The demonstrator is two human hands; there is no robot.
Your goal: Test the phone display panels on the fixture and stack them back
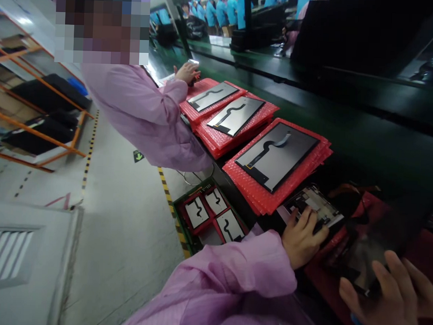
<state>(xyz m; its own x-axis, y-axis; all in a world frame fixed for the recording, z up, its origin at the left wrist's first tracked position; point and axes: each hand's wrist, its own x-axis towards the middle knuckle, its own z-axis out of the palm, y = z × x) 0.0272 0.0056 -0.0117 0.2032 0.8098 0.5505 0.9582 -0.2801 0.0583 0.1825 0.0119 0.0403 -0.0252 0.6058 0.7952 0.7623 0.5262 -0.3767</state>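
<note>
My left hand (304,237) lies with its fingers spread over an opened tablet (312,201), whose inner parts and boards show. At the lower right is my right hand (389,294), its thumb and fingers apart, beside the edge of a dark, glossy display panel (364,257). That panel is blurred, and any contact with the fingers is hard to make out. Beyond my left hand, a display panel with a curved black ribbon cable (298,158) rests on a stack of red bubble-wrap bags (249,194).
Two more bubble-wrap stacks (220,146) carry display panels farther along the green bench (311,102). A green crate (179,213) of panels stands below. A co-worker in a pink smock (143,103) is at the far left; orange racks (58,114) stand behind.
</note>
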